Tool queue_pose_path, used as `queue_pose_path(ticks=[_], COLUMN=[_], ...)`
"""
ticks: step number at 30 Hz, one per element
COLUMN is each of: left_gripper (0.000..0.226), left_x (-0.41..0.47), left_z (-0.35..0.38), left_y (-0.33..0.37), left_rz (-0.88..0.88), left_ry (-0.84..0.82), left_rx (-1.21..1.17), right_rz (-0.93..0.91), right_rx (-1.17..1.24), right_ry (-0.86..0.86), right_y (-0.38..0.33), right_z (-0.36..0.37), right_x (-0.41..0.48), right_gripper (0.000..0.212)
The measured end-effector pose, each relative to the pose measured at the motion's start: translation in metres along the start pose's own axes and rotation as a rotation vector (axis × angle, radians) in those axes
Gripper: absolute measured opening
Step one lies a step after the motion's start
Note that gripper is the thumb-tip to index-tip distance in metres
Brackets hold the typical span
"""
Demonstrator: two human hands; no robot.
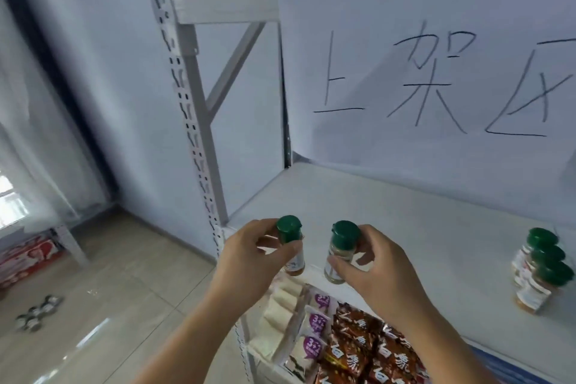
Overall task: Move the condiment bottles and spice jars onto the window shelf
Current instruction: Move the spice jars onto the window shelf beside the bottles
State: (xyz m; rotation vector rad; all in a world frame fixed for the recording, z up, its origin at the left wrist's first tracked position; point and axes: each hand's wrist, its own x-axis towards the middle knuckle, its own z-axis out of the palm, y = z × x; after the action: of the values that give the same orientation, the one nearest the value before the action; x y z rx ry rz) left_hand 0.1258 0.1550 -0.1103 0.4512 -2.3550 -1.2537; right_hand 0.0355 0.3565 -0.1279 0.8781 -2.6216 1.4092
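My left hand (249, 254) grips a small green-capped spice jar (291, 241) with orange powder in it. My right hand (378, 270) holds a second green-capped spice jar (339, 251) with pale contents. Both jars are upright and sit at the front left edge of the white shelf (405, 227); whether they touch the board I cannot tell. Three more green-capped spice jars (540, 268) stand in a row at the shelf's right side.
A white perforated upright post (194, 121) rises at the shelf's left corner. A white paper sign (436, 72) with handwritten characters hangs behind the shelf. Below, a lower shelf holds snack packets (352, 346). On the tiled floor lie small cans (37, 313) and a red box (28, 256).
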Motion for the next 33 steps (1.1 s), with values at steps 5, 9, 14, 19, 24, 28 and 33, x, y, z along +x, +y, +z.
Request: queue_pose_path(ticks=[5,9,14,19,24,28,33], left_gripper=[0.020,0.022,0.019,0.018,0.021,0.021,0.019], left_x=[-0.004,-0.004,-0.006,-0.013,-0.005,0.015,0.056], left_z=[-0.094,-0.161,-0.230,-0.288,-0.324,-0.347,-0.382], left_y=[-0.045,-0.082,-0.125,-0.160,-0.189,-0.209,-0.235], left_rz=[-0.068,-0.097,-0.130,-0.163,-0.215,-0.241,-0.265], left_ry=[0.117,0.185,0.250,0.310,0.387,0.415,0.455], left_rx=[0.033,0.062,0.044,0.051,0.032,0.050,0.107], right_rz=[-0.075,-0.137,-0.201,-0.242,-0.267,-0.299,-0.312], right_rx=[0.079,0.130,0.147,0.143,0.139,0.126,0.165], right_ry=[-0.149,-0.208,-0.264,-0.317,-0.409,-0.425,-0.439], right_y=[-0.067,-0.117,-0.172,-0.213,-0.238,-0.251,-0.265], right_z=[0.083,0.145,0.214,0.272,0.313,0.347,0.395], right_x=[0.020,0.027,0.035,0.046,0.070,0.100,0.146], right_gripper=[0.030,0.027,0.025,0.023,0.022,0.023,0.022])
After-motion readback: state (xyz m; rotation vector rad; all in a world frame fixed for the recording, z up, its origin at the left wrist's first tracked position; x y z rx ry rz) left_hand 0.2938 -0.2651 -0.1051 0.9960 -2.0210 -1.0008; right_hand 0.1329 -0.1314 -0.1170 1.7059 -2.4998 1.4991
